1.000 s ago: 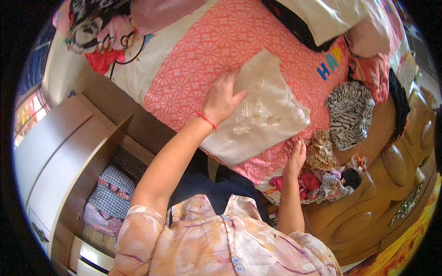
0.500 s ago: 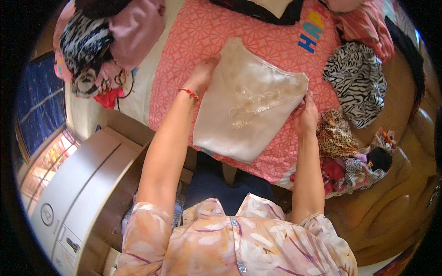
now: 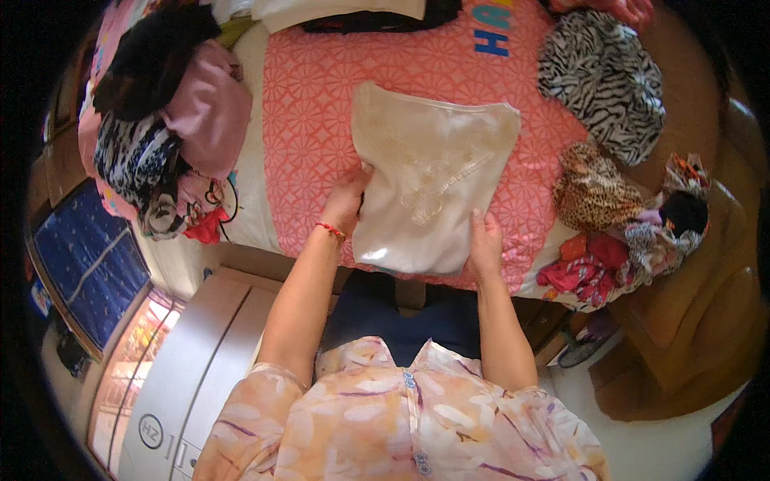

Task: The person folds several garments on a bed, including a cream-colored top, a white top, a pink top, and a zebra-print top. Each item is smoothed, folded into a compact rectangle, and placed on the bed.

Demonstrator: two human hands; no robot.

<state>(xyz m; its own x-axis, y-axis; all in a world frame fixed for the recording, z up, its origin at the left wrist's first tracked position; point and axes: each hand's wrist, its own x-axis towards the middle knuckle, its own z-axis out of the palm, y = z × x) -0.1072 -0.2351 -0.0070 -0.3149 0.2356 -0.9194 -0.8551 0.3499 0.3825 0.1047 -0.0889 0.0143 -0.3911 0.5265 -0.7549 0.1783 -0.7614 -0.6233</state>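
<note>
Turned since the earlier frame was one cream satin garment (image 3: 425,172), its top edge nearer level; both hands had shifted lower along its sides.

Items, largest to smallest:

Bedspread (image 3: 309,104), coral, with a pale wheel pattern and coloured lettering near its far end. It lay across the bed, under or just beneath the garment; contact could not be told.

Cabinet (image 3: 204,345), pale, below the bed's left side.

Clothes heap, at the bed's left, well apart from the garment: black cloth (image 3: 152,68), pink cloth (image 3: 210,112) and patterned pieces.

Garment, as above: folded, embroidered below the neckline, located at the bed's near edge between the two hands.

Zebra-print cloth (image 3: 603,86), crumpled, at the upper right.

Leopard-print cloth (image 3: 595,188), bunched, below the zebra-print cloth.

Left hand (image 3: 346,197): gripped the garment's left edge, fingertips partly hidden.

Right hand (image 3: 486,245): pinched the lower right edge, thumb on top, other fingers mostly hidden.

Bracelet (image 3: 331,231): red, thin, on the left wrist.
</note>
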